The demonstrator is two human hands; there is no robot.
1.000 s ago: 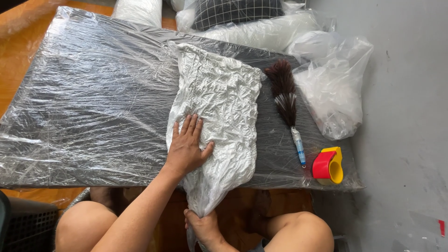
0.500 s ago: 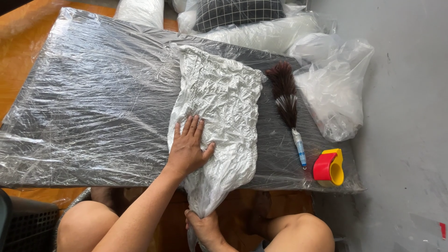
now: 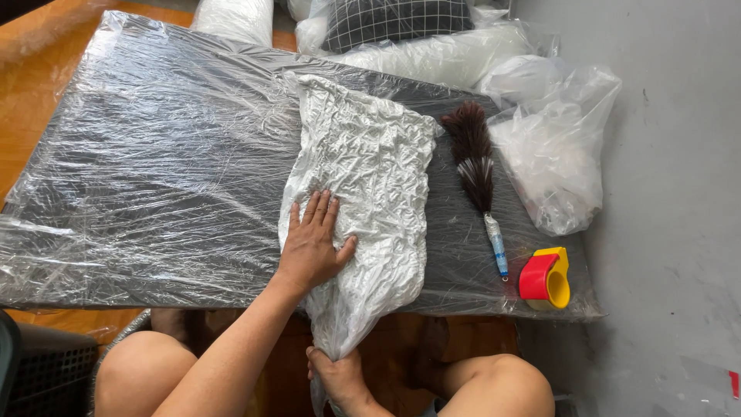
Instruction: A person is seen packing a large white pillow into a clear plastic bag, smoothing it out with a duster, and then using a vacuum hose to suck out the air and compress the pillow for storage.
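left hand (image 3: 312, 243) flat on crinkled white bag (image 3: 370, 170), right hand (image 3: 337, 378) gripping its end

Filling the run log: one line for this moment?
left hand: flat on crinkled white bag | right hand: grips bag's lower end | feather duster: beside bag

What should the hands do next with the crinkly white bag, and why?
Probably slide the left hand up along the white bag, pressing flat. That hand lies palm-down on the bag's lower part, while the right hand pinches its narrow end below the edge of the wrapped board. The upper part looks puffy and wrinkled, so air may be trapped there.
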